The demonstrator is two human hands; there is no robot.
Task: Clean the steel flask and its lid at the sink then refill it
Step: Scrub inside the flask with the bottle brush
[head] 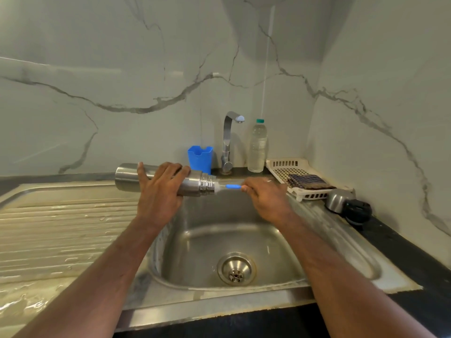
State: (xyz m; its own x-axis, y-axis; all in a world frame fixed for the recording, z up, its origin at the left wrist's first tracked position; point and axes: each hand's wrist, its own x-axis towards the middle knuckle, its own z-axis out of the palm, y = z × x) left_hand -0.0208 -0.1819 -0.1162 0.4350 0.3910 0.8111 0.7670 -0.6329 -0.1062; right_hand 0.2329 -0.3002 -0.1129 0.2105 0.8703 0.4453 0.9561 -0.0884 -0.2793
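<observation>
My left hand grips the steel flask, which lies level above the sink basin with its threaded mouth pointing right. My right hand pinches the blue handle of a bottle brush. The brush's pale bristle end sits at the flask's mouth, and how far it reaches inside is hidden. The flask's steel cup and black lid lie on the counter at the right, beside the wall.
The tap stands behind the basin, turned off. A blue holder is to its left and a clear water bottle to its right. A white slotted tray holds a checked cloth. The ribbed drainboard at left is wet.
</observation>
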